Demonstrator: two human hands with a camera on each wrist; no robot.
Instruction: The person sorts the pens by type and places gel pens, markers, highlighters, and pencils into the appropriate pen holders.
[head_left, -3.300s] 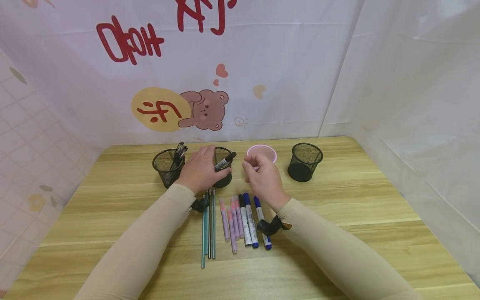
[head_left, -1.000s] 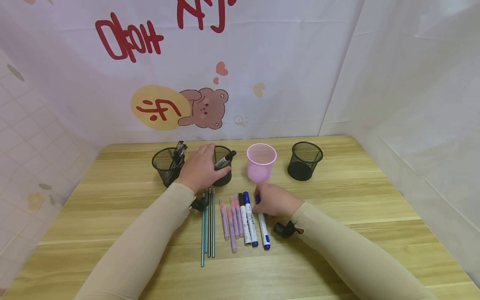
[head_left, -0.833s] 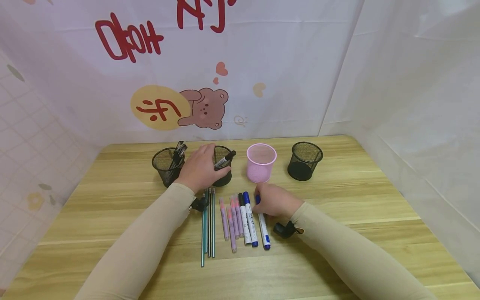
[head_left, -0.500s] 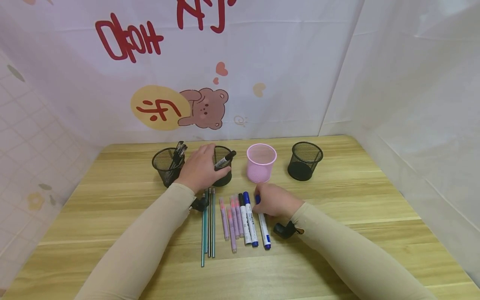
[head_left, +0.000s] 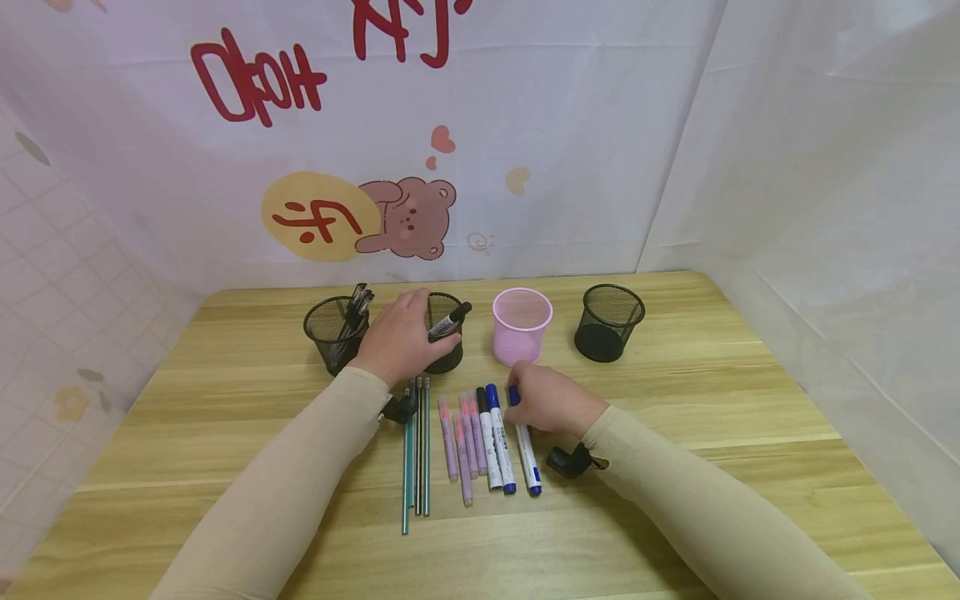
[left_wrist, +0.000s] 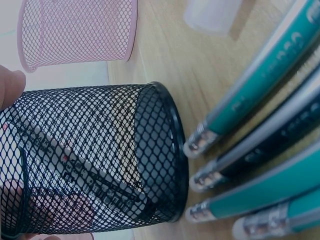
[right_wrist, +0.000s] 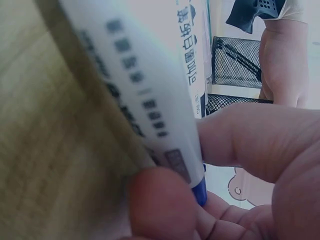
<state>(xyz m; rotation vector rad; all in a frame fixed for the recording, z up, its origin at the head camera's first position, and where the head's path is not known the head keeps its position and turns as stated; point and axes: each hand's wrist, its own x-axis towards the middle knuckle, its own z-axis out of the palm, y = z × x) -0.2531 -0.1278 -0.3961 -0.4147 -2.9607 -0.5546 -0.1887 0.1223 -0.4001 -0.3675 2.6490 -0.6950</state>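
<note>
My left hand (head_left: 401, 340) grips the rim of a black mesh pen cup (left_wrist: 95, 165), thumb on the near side. Inside that cup a black-capped marker (head_left: 450, 322) leans to the right. With thumb and fingers, my right hand (head_left: 551, 400) pinches a blue-capped whiteboard marker (head_left: 529, 462) near its cap; in the right wrist view its white barrel (right_wrist: 145, 95) lies between the fingertips. To its left lie another blue-capped marker (head_left: 502, 450) and a black-capped one (head_left: 489, 446). The pink mesh cup (head_left: 519, 342) stands just beyond my right hand.
At the left, a black mesh cup (head_left: 328, 333) holds several black pens (head_left: 356, 312). Another black mesh cup (head_left: 602, 337) stands at the right. Several pencils (head_left: 418, 467) and purple highlighters (head_left: 463, 467) lie on the wooden table (head_left: 675, 417). A printed cloth (head_left: 585, 125) hangs behind.
My right hand has come down from over the pink cup to the blue-capped marker and pinches it. The marker's lower end has shifted slightly. My left hand stays on the black cup.
</note>
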